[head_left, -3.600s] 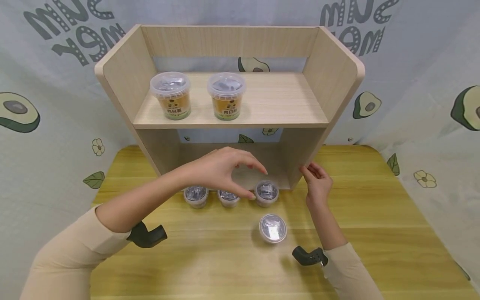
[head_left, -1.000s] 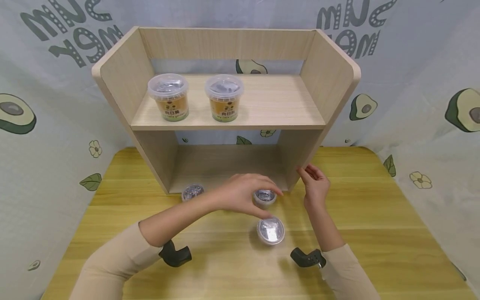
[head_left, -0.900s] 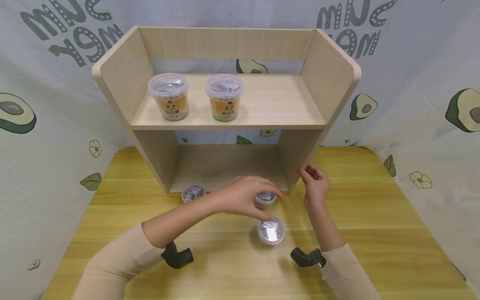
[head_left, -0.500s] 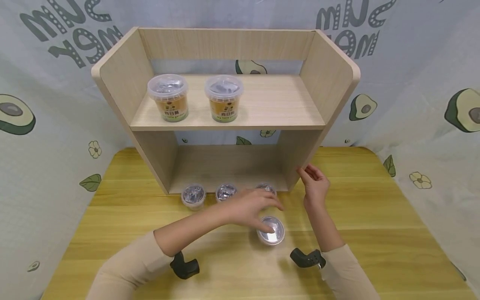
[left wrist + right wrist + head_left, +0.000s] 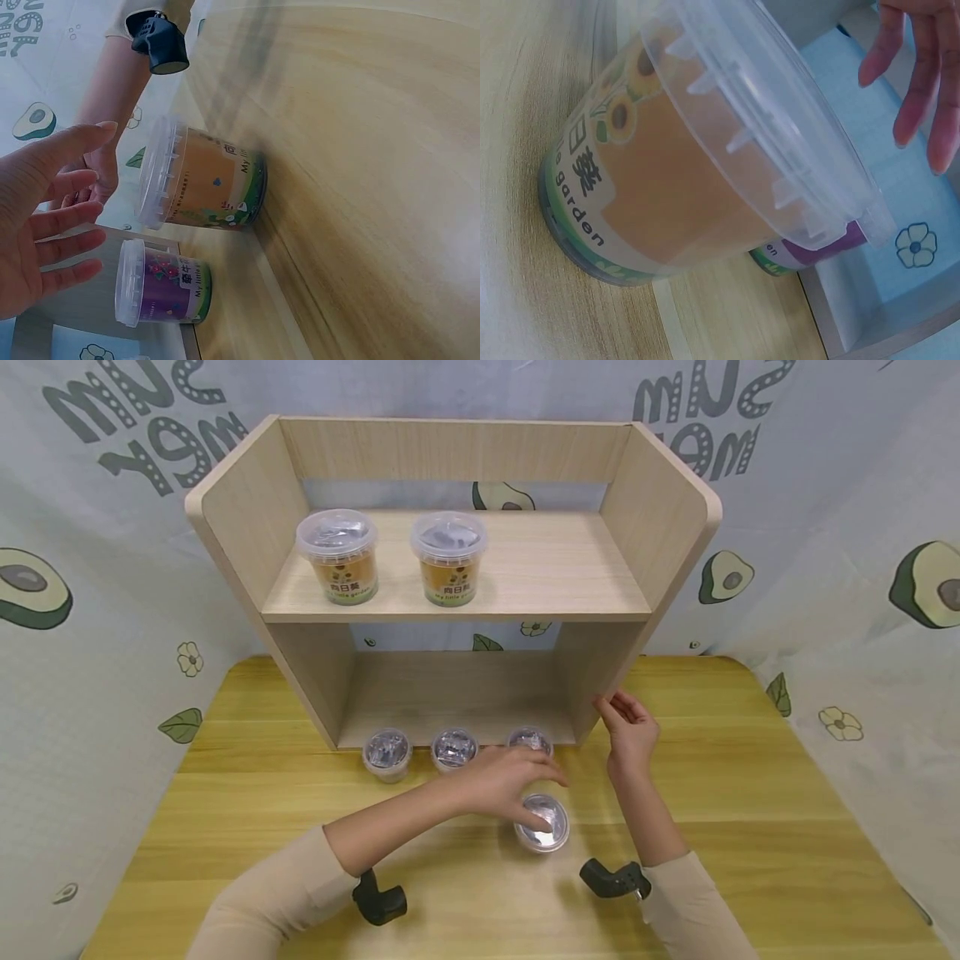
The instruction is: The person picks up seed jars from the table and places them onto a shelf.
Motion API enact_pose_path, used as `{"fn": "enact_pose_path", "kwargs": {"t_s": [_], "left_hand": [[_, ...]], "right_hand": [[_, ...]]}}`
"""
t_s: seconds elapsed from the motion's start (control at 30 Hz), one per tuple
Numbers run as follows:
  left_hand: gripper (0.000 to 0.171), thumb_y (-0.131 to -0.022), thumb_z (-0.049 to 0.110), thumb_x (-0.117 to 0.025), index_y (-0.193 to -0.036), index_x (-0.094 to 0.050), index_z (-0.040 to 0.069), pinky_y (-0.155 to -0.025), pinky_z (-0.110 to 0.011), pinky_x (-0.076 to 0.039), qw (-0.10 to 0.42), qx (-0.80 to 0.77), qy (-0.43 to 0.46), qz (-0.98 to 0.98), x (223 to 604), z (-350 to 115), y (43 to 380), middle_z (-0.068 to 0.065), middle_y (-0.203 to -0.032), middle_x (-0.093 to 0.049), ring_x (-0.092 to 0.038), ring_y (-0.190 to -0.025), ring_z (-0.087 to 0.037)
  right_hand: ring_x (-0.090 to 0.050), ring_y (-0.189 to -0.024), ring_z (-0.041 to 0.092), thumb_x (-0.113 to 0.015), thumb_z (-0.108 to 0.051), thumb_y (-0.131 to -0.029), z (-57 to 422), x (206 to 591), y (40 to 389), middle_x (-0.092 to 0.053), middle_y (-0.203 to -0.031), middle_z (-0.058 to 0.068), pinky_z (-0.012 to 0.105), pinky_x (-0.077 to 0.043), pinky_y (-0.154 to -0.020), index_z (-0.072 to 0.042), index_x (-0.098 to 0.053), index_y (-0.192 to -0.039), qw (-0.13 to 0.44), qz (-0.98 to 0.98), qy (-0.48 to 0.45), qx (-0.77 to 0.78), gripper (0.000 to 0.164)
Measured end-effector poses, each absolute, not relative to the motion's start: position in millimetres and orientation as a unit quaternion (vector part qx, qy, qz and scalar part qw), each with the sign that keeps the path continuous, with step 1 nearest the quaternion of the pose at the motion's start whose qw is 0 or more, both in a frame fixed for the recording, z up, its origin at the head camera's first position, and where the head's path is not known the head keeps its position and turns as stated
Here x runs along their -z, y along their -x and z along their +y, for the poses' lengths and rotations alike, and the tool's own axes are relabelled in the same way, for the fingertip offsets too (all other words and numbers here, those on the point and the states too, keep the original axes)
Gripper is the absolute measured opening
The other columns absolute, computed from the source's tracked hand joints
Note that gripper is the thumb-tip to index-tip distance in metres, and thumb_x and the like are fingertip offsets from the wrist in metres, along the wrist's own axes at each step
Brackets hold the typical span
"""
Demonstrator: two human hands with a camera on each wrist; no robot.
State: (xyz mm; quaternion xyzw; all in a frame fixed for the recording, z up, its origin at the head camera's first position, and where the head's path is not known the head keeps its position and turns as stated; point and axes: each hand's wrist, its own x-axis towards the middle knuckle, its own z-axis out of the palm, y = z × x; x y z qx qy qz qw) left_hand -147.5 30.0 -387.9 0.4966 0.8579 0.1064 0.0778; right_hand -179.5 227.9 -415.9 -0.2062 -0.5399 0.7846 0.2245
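Over the nearest lidded plastic tub (image 5: 542, 823), my left hand (image 5: 504, 783) hangs with thumb and fingers spread. The left wrist view shows a gap between this hand (image 5: 45, 217) and the lid of the orange-labelled tub (image 5: 214, 180). Sunflowers and "garden" are printed on that tub (image 5: 660, 172) in the right wrist view, where the left hand's fingers (image 5: 922, 82) appear above it. My right hand (image 5: 633, 735) grips the front edge of the wooden shelf's right side panel (image 5: 607, 668). Its fingers are partly hidden behind the thumb.
Two orange-labelled tubs (image 5: 339, 560) stand on the upper board (image 5: 555, 568). Along the shelf's lower front edge are three more tubs, including the left one (image 5: 387, 753), the middle one (image 5: 454, 748) and a purple-labelled one (image 5: 169, 285). Everything rests on a wood-grain table (image 5: 750, 810).
My left hand has come down and toward the front right, from beside the purple-labelled tub to over the nearest tub. The right hand has stayed at the shelf panel.
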Motion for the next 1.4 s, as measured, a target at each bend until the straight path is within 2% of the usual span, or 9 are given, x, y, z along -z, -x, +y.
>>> {"fn": "enact_pose_path", "kwargs": {"t_s": [0.37, 0.6, 1.0, 1.4], "left_hand": [[0.062, -0.072, 0.058, -0.068, -0.127, -0.055, 0.030, -0.093, -0.029, -0.045, 0.085, -0.095, -0.496, 0.859, 395, 31, 144, 0.009, -0.132, -0.051, -0.048, -0.120, -0.010], [0.062, -0.072, 0.057, -0.069, -0.126, -0.056, 0.031, -0.086, -0.028, -0.048, 0.079, -0.089, -0.495, 0.861, 400, 31, 142, 0.011, -0.132, -0.051, -0.049, -0.119, -0.009], [0.063, -0.069, 0.055, -0.072, -0.124, -0.057, 0.029, -0.087, -0.030, -0.047, 0.091, -0.107, -0.495, 0.858, 406, 31, 138, 0.011, -0.130, -0.052, -0.048, -0.118, -0.009], [0.063, -0.068, 0.056, -0.072, -0.124, -0.058, 0.030, -0.083, -0.029, -0.047, 0.094, -0.104, -0.502, 0.854, 409, 32, 138, 0.012, -0.128, -0.053, -0.050, -0.114, -0.007]], "right_hand": [[-0.063, -0.068, 0.005, -0.071, 0.009, -0.073, 229, 418, 180, -0.066, -0.072, -0.006, 0.015, -0.051, -0.068, -0.017, -0.069, -0.072, 0.228, -0.538, 0.204, -0.786, 0.026], [-0.062, -0.067, 0.005, -0.070, 0.010, -0.072, 228, 417, 180, -0.066, -0.071, -0.005, 0.015, -0.051, -0.067, -0.017, -0.069, -0.071, 0.230, -0.532, 0.207, -0.788, 0.028], [-0.062, -0.067, 0.005, -0.071, 0.009, -0.073, 229, 417, 178, -0.066, -0.071, -0.006, 0.015, -0.051, -0.068, -0.018, -0.069, -0.070, 0.230, -0.533, 0.210, -0.786, 0.028], [-0.062, -0.070, 0.005, -0.072, 0.006, -0.073, 229, 415, 176, -0.066, -0.074, -0.006, 0.014, -0.050, -0.070, -0.017, -0.068, -0.074, 0.217, -0.539, 0.214, -0.785, 0.023]]}}
